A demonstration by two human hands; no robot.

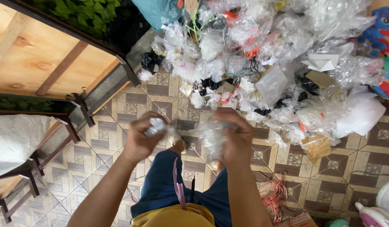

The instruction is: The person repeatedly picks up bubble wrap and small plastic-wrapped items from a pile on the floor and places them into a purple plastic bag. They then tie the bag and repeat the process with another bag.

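Looking down past my knees at a patterned tile floor (160, 90). My left hand (139, 138) is closed around a small crumpled clear plastic bag (155, 125); my right hand (234, 141) is curled tight on a larger clear bag (211, 138), both held just above my lap. A big heap of similar plastic packets (266, 63) lies on the floor ahead. To do this well, I judge I should keep the 2 bags apart and grip each by its edge.

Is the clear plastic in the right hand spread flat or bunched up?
Bunched up: the clear plastic shows crumpled folds, gripped by the right hand.
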